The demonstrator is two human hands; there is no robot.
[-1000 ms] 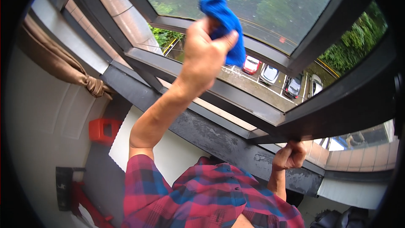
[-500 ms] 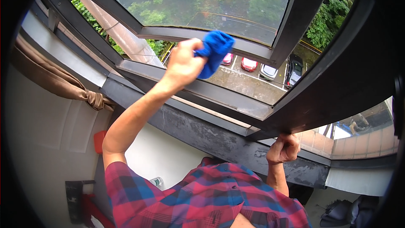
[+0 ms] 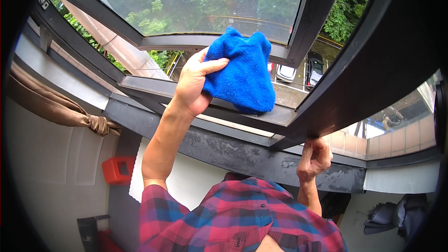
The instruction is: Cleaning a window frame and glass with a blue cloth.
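A blue fuzzy cloth hangs spread out from my left hand, the thumb lying over its near face and the fingers behind it. The cloth is held up in front of the opening beneath a tilted glass pane, covering part of the pane's dark lower frame. Lower right, my right hand is closed with bent fingers against the lower edge of the broad dark window frame. Its fingertips are partly hidden there.
A dark, worn sill runs across below the window. Left of it hangs a knotted brown curtain, above a red container. Outside and far below are parked cars and trees. Dark fabric lies at lower right.
The blue cloth, bunched before, is now opened out wide toward me. My left hand has turned and shifted slightly left and down. My right hand stays at the frame.
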